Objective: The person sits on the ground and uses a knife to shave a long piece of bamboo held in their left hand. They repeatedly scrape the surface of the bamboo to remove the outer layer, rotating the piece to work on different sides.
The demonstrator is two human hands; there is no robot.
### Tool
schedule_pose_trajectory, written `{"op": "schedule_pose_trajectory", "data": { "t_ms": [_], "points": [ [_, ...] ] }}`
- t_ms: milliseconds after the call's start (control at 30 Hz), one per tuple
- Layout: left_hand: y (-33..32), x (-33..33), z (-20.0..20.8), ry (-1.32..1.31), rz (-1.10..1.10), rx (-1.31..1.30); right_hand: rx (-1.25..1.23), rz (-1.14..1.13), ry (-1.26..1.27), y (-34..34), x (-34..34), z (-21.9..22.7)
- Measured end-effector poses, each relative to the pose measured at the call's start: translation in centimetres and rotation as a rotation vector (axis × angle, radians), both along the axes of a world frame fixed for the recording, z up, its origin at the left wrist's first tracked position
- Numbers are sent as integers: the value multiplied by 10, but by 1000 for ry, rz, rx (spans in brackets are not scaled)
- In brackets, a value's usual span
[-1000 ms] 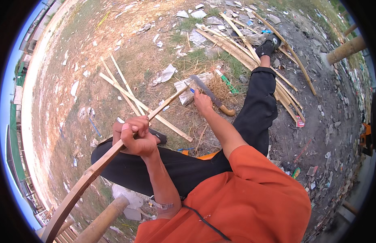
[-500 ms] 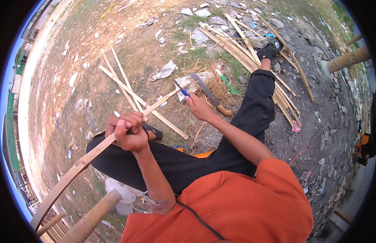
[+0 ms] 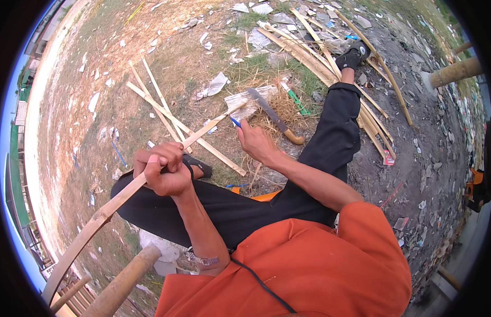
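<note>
My left hand (image 3: 163,169) is closed round a long bamboo strip (image 3: 97,222). The strip bends down to the lower left behind the hand, while its far end slants up to the right, close to a pale, weathered board (image 3: 250,100) on the ground. My right hand (image 3: 256,141) grips a small knife (image 3: 235,122) beside the strip's far part. Only a bit of its blue handle shows clearly; the blade cannot be made out now. Just past my right hand a machete (image 3: 272,113) with a wooden handle lies on the ground.
Several cut strips (image 3: 171,121) lie crossed at the left. A larger strip bundle (image 3: 309,58) lies by my outstretched foot (image 3: 353,55). Near the machete is a green-and-white long object (image 3: 295,99). Bamboo poles (image 3: 124,280) stand at lower left and far right (image 3: 456,73); rubble litters the ground.
My right hand has moved slightly left and down, turning the knife so its blade no longer shows. The left hand keeps its hold on the bamboo strip. The view has shifted slightly.
</note>
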State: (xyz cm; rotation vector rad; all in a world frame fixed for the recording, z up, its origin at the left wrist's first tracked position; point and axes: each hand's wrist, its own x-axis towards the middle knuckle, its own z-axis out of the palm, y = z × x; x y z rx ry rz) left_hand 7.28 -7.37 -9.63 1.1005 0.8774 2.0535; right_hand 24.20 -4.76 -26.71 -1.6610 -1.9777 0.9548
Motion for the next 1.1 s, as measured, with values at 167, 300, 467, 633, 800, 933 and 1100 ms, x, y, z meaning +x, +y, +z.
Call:
{"op": "schedule_pose_trajectory", "data": {
  "t_ms": [167, 300, 467, 633, 800, 933, 1100],
  "points": [
    [2, 6, 6, 71, 20, -39, -25, -60, -103, 14, 17, -45],
    [-1, 4, -2, 32, 31, 5, -62, -36, -17, 1, 2, -27],
    [3, 4, 1, -5, 0, 15, -70, -208, -93, 18, 15, -100],
    [-2, 2, -1, -11, 163, -102, -86, -194, 102, 13, 0, -48],
    [2, 6, -1, -118, 283, -101, 3, -55, 279, -21, -15, 33],
    [-1, 5, 1, -61, 260, -143, 64, -37, 118, -21, -21, 21],
    [1, 5, 3, -86, 303, -181, 66, 9, 8, -11, -16, 21]
  ]
}}
